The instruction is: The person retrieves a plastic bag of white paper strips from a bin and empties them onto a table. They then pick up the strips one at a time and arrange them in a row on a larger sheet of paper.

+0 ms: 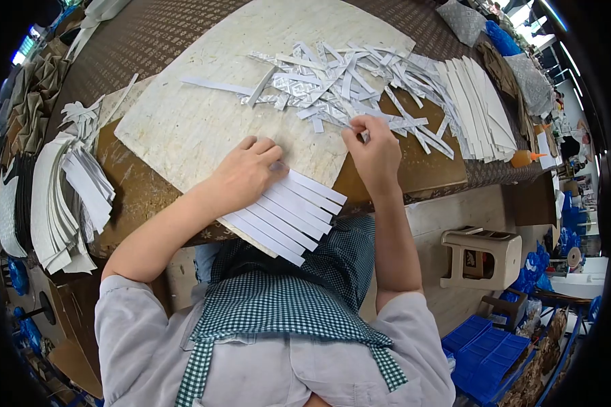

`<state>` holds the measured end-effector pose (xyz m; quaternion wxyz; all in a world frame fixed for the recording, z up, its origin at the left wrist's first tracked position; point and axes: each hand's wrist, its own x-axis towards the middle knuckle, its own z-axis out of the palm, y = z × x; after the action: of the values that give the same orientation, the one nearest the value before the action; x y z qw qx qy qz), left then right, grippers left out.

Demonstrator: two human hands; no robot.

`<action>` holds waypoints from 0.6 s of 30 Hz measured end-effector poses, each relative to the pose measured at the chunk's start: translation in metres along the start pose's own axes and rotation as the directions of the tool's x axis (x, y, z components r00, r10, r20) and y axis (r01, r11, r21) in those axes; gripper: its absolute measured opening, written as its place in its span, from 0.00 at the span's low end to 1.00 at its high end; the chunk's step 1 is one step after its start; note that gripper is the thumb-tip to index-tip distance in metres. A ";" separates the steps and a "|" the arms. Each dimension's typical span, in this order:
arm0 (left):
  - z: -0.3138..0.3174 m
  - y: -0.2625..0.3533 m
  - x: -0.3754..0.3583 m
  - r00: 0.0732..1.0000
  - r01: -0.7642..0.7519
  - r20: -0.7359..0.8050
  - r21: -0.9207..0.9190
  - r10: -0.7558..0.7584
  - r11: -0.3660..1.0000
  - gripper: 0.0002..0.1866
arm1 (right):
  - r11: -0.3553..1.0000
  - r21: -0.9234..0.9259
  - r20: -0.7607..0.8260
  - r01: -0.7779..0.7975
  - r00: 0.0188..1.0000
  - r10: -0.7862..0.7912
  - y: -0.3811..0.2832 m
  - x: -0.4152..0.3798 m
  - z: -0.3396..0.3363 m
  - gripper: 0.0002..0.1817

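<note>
My left hand (251, 171), fingers curled together, presses on the upper ends of several white strips (285, 211). These lie side by side in a slanted row, their lower ends reaching past the table's front edge. Its fingertips are partly hidden. At the near edge of a loose heap of white strips (319, 85), my right hand (375, 148) is closed in a pinch, thumb against forefinger, seemingly at the end of one strip. The heap's strips cross each other, and some show a grey pattern. Under the row and part of the heap is a large pale sheet (204, 88).
Stacked white pieces (478, 112) lie right of the heap, near an orange-capped bottle (526, 159). More white stacks (54, 197) hang over the table's left edge. A beige stool (482, 254) and blue crates (485, 353) stand on the floor to the right.
</note>
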<state>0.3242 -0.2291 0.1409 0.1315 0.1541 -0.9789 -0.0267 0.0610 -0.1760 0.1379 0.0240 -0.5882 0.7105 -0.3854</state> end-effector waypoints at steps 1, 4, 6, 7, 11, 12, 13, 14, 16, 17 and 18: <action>-0.004 0.000 0.002 1.000 0.011 -0.008 -0.048 -0.011 0.999 0.15 | 0.991 -0.128 -0.038 0.048 0.998 -0.054 0.010 0.011 0.010 0.11; -0.006 -0.008 0.003 0.985 0.134 -0.085 -0.179 -0.151 0.975 0.14 | 0.972 -0.225 0.032 -0.064 0.997 0.073 0.024 0.028 0.020 0.12; -0.004 -0.017 0.000 0.953 0.240 -0.112 -0.287 -0.281 0.927 0.14 | 0.980 -0.185 0.038 -0.078 0.996 0.086 0.030 0.029 0.021 0.11; -0.004 -0.021 -0.002 0.933 0.289 -0.106 -0.350 -0.344 0.891 0.13 | 0.984 -0.171 0.012 -0.047 0.999 0.050 0.033 0.027 0.020 0.09; 0.002 -0.034 0.003 0.843 0.435 0.020 -0.614 -0.538 0.659 0.13 | 0.995 -0.093 -0.032 -0.025 0.999 0.022 0.028 0.013 0.009 0.06; 0.003 -0.036 0.007 0.819 0.464 0.074 -0.668 -0.569 0.582 0.14 | 0.997 -0.065 -0.028 -0.040 0.999 0.038 0.021 0.010 0.003 0.05; 0.001 -0.036 0.011 0.790 0.473 0.138 -0.757 -0.597 0.451 0.16 | 0.993 0.069 0.035 -0.098 0.995 0.096 0.016 0.005 -0.001 0.05; -0.003 -0.034 0.018 0.762 0.472 0.205 -0.826 -0.615 0.309 0.18 | 0.967 0.197 0.106 -0.162 0.984 0.143 0.010 0.000 -0.005 0.05; -0.007 -0.030 0.030 0.717 0.416 0.259 -0.904 -0.647 0.099 0.20 | 0.874 0.402 0.238 -0.274 0.953 0.189 -0.005 -0.012 -0.012 0.05; -0.007 -0.028 0.035 0.698 0.367 0.246 -0.929 -0.673 0.041 0.21 | 0.861 0.433 0.245 -0.265 0.955 0.170 -0.007 -0.019 -0.012 0.05; -0.007 -0.027 0.040 0.676 0.315 0.235 -0.949 -0.698 -0.015 0.22 | 0.847 0.465 0.251 -0.257 0.956 0.152 -0.008 -0.026 -0.012 0.05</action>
<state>0.2977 -0.2673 0.1548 0.3279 0.3919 -0.5755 -0.6385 0.0700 -0.1478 0.1404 0.2871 -0.5196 0.6413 -0.4862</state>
